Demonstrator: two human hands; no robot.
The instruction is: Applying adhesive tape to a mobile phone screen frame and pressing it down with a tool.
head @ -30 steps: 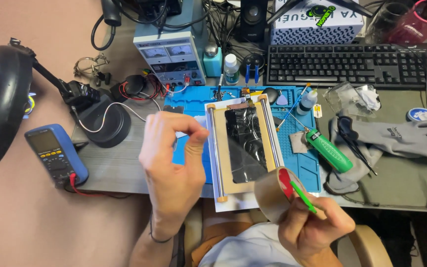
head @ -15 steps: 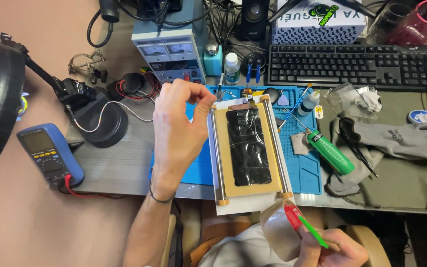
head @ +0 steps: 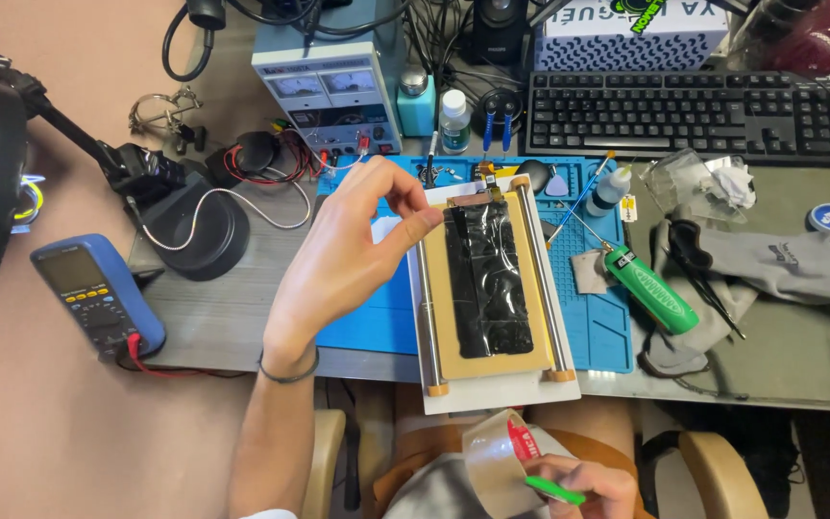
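**Taped phone on the jig, tape roll held low**

Black phone [head: 488, 281] lying flat and lengthwise on a tan pad [head: 492, 360], wrapped in glossy clear film, framed left and right by two metal rails on a white jig [head: 501, 392]. Jig sitting on a blue work mat [head: 377, 317], with its near edge overhanging the front edge of the desk [head: 213, 322]. Narrow bare strip of tan pad below the phone; bare mat to the left of the jig, partly under the wrist; on the right, only a slim band of mat before a green cylinder [head: 650, 288] lying at a slant.

Left hand [head: 343, 255] stretched forward over the mat, palm down, thumb and forefinger pinched together at the jig's upper left corner, just beside the phone's top edge; whether a strip of tape sits between them cannot be told. Other fingers arched upward, forearm running straight back toward the body, thin band at the wrist.

Right hand [head: 578, 485] low at the picture's bottom edge, in front of the desk and well apart from the jig, closed around a roll of clear tape [head: 492, 457] and a green tool [head: 554, 490].

Farther out: blue multimeter [head: 98, 293] at far left, bench power supply [head: 329, 86] and black keyboard [head: 694, 111] at the back, grey glove [head: 780, 269] on the right.
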